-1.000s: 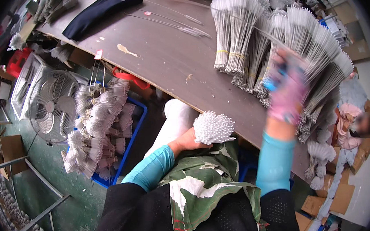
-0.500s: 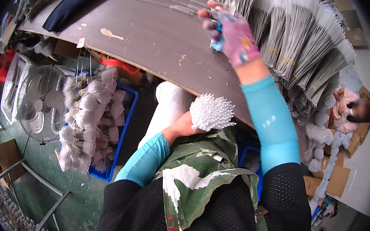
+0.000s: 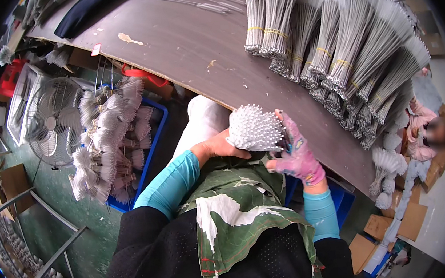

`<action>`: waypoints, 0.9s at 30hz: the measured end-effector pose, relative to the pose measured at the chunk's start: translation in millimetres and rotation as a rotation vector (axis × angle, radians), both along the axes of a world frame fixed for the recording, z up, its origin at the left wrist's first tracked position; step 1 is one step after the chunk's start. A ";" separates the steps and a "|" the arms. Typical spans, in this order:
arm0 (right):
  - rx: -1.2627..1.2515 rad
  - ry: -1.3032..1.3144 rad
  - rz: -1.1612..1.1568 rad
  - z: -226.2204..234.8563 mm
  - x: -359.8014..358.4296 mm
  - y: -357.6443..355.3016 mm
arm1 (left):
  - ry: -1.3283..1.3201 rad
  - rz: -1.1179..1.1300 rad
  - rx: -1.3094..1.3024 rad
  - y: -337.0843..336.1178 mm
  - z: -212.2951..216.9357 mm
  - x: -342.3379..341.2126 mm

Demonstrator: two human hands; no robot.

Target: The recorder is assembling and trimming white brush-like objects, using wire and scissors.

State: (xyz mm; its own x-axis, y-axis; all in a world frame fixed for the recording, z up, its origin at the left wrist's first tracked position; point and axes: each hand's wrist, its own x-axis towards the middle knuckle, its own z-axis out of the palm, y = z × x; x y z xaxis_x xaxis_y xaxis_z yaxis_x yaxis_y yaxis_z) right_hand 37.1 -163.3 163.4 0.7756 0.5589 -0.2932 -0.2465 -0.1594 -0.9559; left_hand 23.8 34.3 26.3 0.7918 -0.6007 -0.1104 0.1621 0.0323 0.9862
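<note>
My left hand point(image 3: 222, 145) is closed around a bundle of wire brushes point(image 3: 255, 129), held over my lap with the white bristled ends facing up. The wire stems of this bundle are hidden below. Close against its right side is my right hand point(image 3: 300, 158), in a pink patterned glove with bare fingertips. Its thumb and fingers are spread apart, and I see nothing held between them. Whether the fingers touch the bristles I cannot tell. A few loose wire brushes point(image 3: 204, 2) lie at the far side of the brown table point(image 3: 182, 52).
Tied brush bundles point(image 3: 339, 47) are heaped on the table's right. More bundles point(image 3: 109, 134) fill a blue crate point(image 3: 151, 146) at left, beside a standing fan point(image 3: 50, 122). Dark cloth point(image 3: 82, 16) lies at the far left edge. Another person point(image 3: 422, 130) sits at right near cardboard boxes point(image 3: 412, 220).
My right hand has come back from the far side of the table, down to the bundle's right side. My left hand still holds the bundle in nearly the same place.
</note>
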 end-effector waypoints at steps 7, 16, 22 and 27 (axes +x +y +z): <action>-0.141 -0.480 -0.390 -34.5 -27.5 16.7 | 0.086 -0.030 -0.022 -10.9 -1.8 -0.5; -0.095 -0.432 -0.616 -49.5 -62.6 58.0 | -0.205 0.601 0.094 -34.1 4.6 -43.2; 0.136 -0.070 -0.566 -31.8 -74.6 58.3 | -0.387 0.504 0.308 -23.7 2.2 -26.5; -0.035 -0.419 -0.310 -48.3 -65.9 31.7 | -0.637 0.362 0.616 -20.9 -42.6 -18.4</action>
State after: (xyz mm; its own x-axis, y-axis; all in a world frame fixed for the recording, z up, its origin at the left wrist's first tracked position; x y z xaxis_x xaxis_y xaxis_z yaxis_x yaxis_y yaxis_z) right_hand -28.9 -131.6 115.1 0.9580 0.2798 0.0634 0.1153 -0.1730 -0.9782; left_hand 5.4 13.4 -16.3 0.9387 -0.2874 0.1903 -0.3286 -0.5790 0.7462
